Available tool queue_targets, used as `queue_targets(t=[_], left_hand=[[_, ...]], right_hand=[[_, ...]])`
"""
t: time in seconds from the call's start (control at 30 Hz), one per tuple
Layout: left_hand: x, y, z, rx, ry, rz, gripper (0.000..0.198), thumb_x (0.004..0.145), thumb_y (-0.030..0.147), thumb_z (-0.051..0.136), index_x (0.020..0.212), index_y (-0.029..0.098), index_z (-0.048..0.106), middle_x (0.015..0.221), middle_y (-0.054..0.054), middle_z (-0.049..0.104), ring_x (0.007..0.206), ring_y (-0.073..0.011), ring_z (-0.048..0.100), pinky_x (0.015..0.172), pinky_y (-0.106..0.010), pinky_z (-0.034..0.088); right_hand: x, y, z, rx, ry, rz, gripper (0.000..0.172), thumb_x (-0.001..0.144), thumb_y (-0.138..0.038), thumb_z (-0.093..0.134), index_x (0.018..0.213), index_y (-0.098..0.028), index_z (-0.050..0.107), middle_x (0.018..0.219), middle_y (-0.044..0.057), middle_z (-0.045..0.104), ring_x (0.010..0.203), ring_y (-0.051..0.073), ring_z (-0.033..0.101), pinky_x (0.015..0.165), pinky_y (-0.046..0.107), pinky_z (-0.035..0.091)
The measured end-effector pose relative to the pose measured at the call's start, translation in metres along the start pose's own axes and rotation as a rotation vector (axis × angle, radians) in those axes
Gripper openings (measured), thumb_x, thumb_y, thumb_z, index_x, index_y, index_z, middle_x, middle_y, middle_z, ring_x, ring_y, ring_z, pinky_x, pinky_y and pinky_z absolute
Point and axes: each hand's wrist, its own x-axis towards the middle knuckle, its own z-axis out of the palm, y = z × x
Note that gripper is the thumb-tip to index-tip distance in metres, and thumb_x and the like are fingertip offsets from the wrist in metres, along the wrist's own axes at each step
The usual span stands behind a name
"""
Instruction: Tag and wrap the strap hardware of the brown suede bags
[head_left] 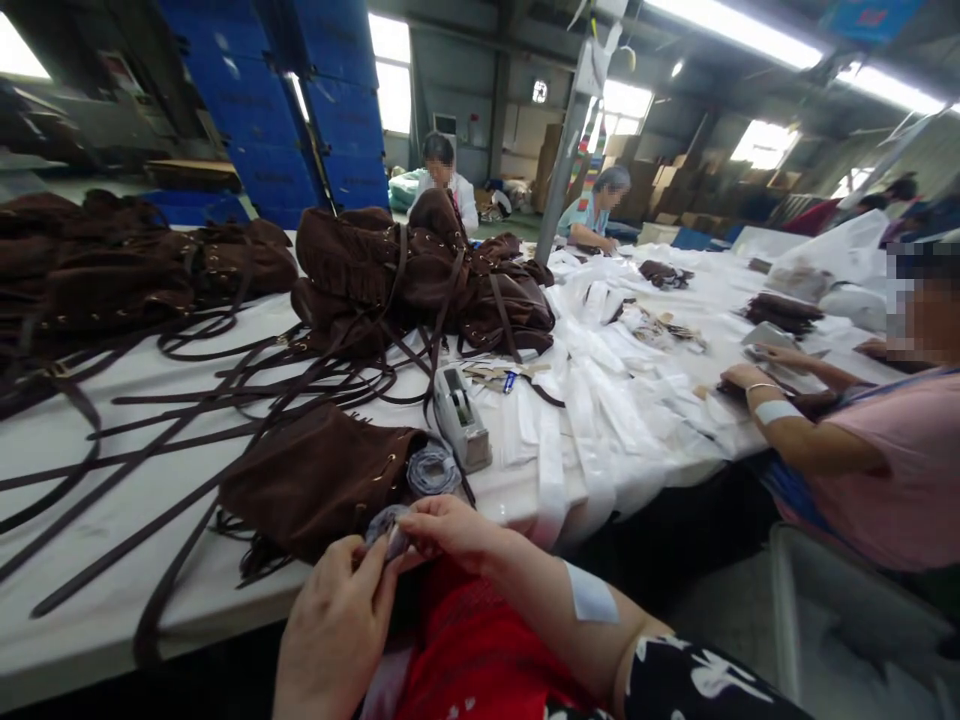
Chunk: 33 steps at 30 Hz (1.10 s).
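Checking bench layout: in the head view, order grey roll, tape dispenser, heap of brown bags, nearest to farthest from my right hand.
1. grey roll, just beyond the right hand.
2. tape dispenser, behind the roll.
3. heap of brown bags, mid-table.

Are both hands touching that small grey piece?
Touching. The head view shows the left hand and right hand pinching the grey piece between their fingertips.

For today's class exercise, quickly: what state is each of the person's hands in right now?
Left hand: closed, pinching the small grey piece.
Right hand: closed, pinching the same grey piece.
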Motion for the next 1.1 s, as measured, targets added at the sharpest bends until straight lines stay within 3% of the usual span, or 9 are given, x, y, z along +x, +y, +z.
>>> queue_targets(t=[0.07, 0.27, 0.37, 0.47, 0.57, 0.67, 0.8, 0.97, 1.1], left_hand=[[-0.001, 0.0, 0.001, -0.04, 0.08, 0.04, 0.036, 0.093, 0.035, 0.043, 0.104, 0.017, 0.072, 0.107, -0.017, 0.067, 0.086, -0.0285, 0.069, 0.074, -0.038, 0.056], [0.0, 0.003, 0.011, -0.4, 0.021, -0.084, 0.031, 0.094, 0.035, 0.041, 0.107, 0.023, 0.066, 0.109, -0.007, 0.073, 0.089, -0.0225, 0.073, 0.071, -0.029, 0.059], [0.0, 0.006, 0.009, -0.592, -0.036, -0.202, 0.031, 0.092, 0.041, 0.044, 0.102, 0.023, 0.067, 0.096, -0.006, 0.074, 0.064, -0.0189, 0.07, 0.062, -0.029, 0.058], [-0.002, 0.005, 0.003, -0.78, -0.12, -0.371, 0.04, 0.089, 0.056, 0.048, 0.104, 0.023, 0.065, 0.07, 0.0, 0.07, 0.043, -0.0157, 0.06, 0.048, -0.027, 0.053], [-0.004, 0.002, 0.001, -0.933, -0.199, -0.525, 0.055, 0.081, 0.07, 0.051, 0.106, 0.023, 0.065, 0.053, 0.003, 0.062, 0.045, -0.0193, 0.063, 0.044, -0.027, 0.051], [-0.005, 0.001, 0.002, -0.982, -0.201, -0.541, 0.056, 0.078, 0.071, 0.053, 0.103, 0.023, 0.067, 0.057, 0.002, 0.065, 0.052, -0.0207, 0.067, 0.05, -0.029, 0.054], [-0.005, 0.004, 0.003, -0.923, -0.13, -0.489, 0.046, 0.084, 0.062, 0.052, 0.102, 0.024, 0.069, 0.052, 0.005, 0.06, 0.043, -0.0165, 0.058, 0.055, -0.028, 0.053], [-0.002, 0.01, -0.004, -0.967, -0.057, -0.596, 0.049, 0.081, 0.064, 0.053, 0.1, 0.023, 0.069, 0.045, 0.008, 0.051, 0.037, -0.0142, 0.051, 0.047, -0.026, 0.046], [0.001, 0.014, -0.01, -1.039, -0.051, -0.656, 0.049, 0.08, 0.065, 0.054, 0.096, 0.02, 0.068, 0.04, 0.01, 0.044, 0.034, -0.0125, 0.047, 0.042, -0.023, 0.039]], right_hand=[[0.0, -0.002, 0.001, 0.02, -0.009, 0.006, 0.05, 0.063, -0.061, 0.078, 0.067, -0.016, 0.058, 0.051, -0.007, 0.049, 0.046, 0.006, 0.039, 0.047, 0.021, 0.025], [0.006, 0.01, -0.001, -0.031, 0.03, 0.015, 0.054, 0.063, -0.066, 0.076, 0.067, -0.016, 0.056, 0.052, -0.006, 0.051, 0.045, 0.006, 0.042, 0.047, 0.021, 0.031], [0.001, 0.01, -0.005, -0.147, 0.055, -0.008, 0.052, 0.068, -0.066, 0.072, 0.075, -0.016, 0.06, 0.056, -0.004, 0.055, 0.048, 0.007, 0.047, 0.049, 0.021, 0.036], [-0.007, -0.009, -0.027, -0.288, 0.224, -0.216, 0.042, 0.076, -0.058, 0.068, 0.083, -0.017, 0.062, 0.061, -0.003, 0.058, 0.05, 0.009, 0.049, 0.05, 0.022, 0.039], [-0.005, -0.046, -0.07, -0.479, 0.548, -0.428, 0.038, 0.086, -0.054, 0.055, 0.083, -0.018, 0.063, 0.065, 0.0, 0.06, 0.055, 0.012, 0.054, 0.055, 0.023, 0.043], [0.017, -0.088, -0.122, -0.852, 0.826, -0.317, 0.038, 0.095, -0.046, 0.041, 0.094, -0.017, 0.065, 0.082, 0.004, 0.068, 0.07, 0.015, 0.061, 0.069, 0.026, 0.049], [0.064, -0.12, -0.17, -1.059, 0.828, -0.15, 0.017, 0.092, -0.029, 0.057, 0.096, -0.015, 0.067, 0.102, 0.012, 0.069, 0.099, 0.021, 0.063, 0.089, 0.031, 0.047], [0.105, -0.122, -0.188, -1.277, 0.781, 0.072, 0.03, 0.094, -0.034, 0.06, 0.116, -0.014, 0.061, 0.118, 0.011, 0.062, 0.102, 0.021, 0.063, 0.088, 0.041, 0.053], [0.116, -0.117, -0.193, -1.373, 0.751, 0.06, 0.03, 0.094, -0.033, 0.06, 0.118, -0.014, 0.06, 0.118, 0.011, 0.062, 0.101, 0.021, 0.063, 0.086, 0.04, 0.055]])
